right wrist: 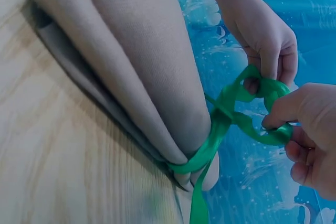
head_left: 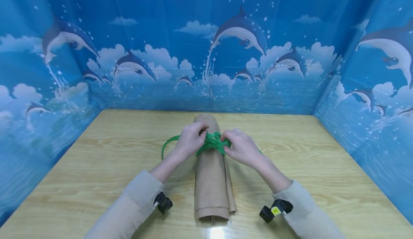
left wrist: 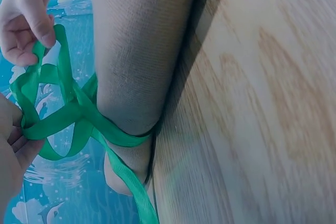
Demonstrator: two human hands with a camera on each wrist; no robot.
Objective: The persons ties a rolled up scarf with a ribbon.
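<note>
A roll of brown sheet material, either cloth or paper, lies lengthwise on the table. Green ribbon goes round it toward its far part, crossing on top with loops standing above. My left hand pinches one ribbon loop between thumb and fingers on the left side. Opposite it, my right hand pinches another loop. In the left wrist view the ribbon loops cross between both hands, just off the roll. One loose ribbon tail hangs down beside the roll in the right wrist view.
The wood-grain table extends to both sides of the roll. Blue curtains with dolphins enclose the back and sides. A black wrist camera sits on the left sleeve, another camera on the right.
</note>
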